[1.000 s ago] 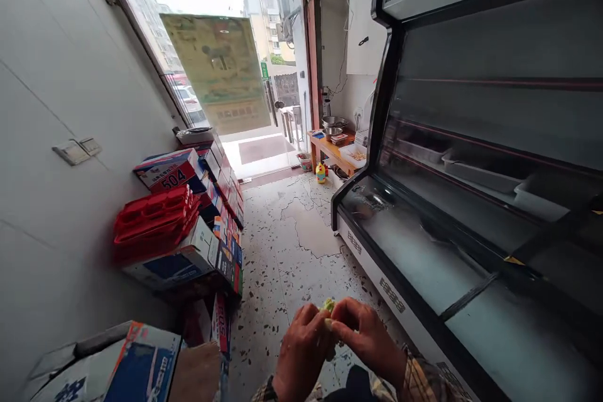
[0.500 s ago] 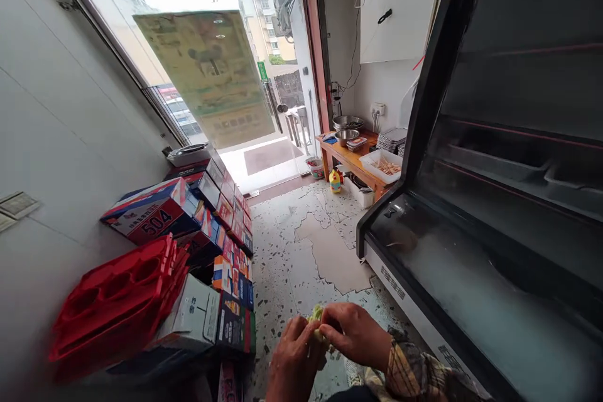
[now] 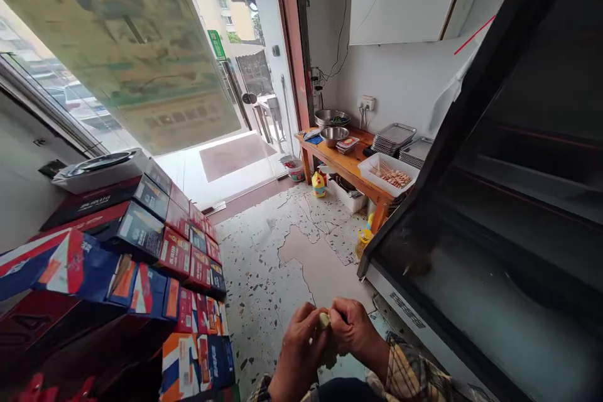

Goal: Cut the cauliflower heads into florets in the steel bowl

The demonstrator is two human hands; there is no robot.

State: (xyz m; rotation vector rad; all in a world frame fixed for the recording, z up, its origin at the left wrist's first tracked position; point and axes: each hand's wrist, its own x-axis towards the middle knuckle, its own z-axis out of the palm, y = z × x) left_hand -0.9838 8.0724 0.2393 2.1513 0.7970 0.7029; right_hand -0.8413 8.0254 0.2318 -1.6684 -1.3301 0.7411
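A small pale green piece of leafy vegetable (image 3: 324, 320) shows between my two hands at the lower middle of the head view. My left hand (image 3: 300, 344) is closed around it, thumb and fingertips pinching it from the left. From the other side my right hand (image 3: 354, 328) grips it too, fingers curled and touching the left fingertips. Most of the vegetable is hidden behind the fingers, so its exact kind cannot be made out. Both hands are held low above the speckled floor (image 3: 254, 276).
Stacked drink cartons (image 3: 176, 251) line the left side, a white tray (image 3: 98, 169) on top. A glass-fronted display fridge (image 3: 452, 276) stands right. Beyond it, a wooden bench (image 3: 346, 163) carries steel bowls (image 3: 334, 134), metal trays (image 3: 394, 135) and a white tub of skewers (image 3: 391, 177). A glass door (image 3: 141, 75) is ahead.
The view has moved forward, closer to the bench and door. The red crate has nearly left the picture. My hands stay together, and less green shows between them.
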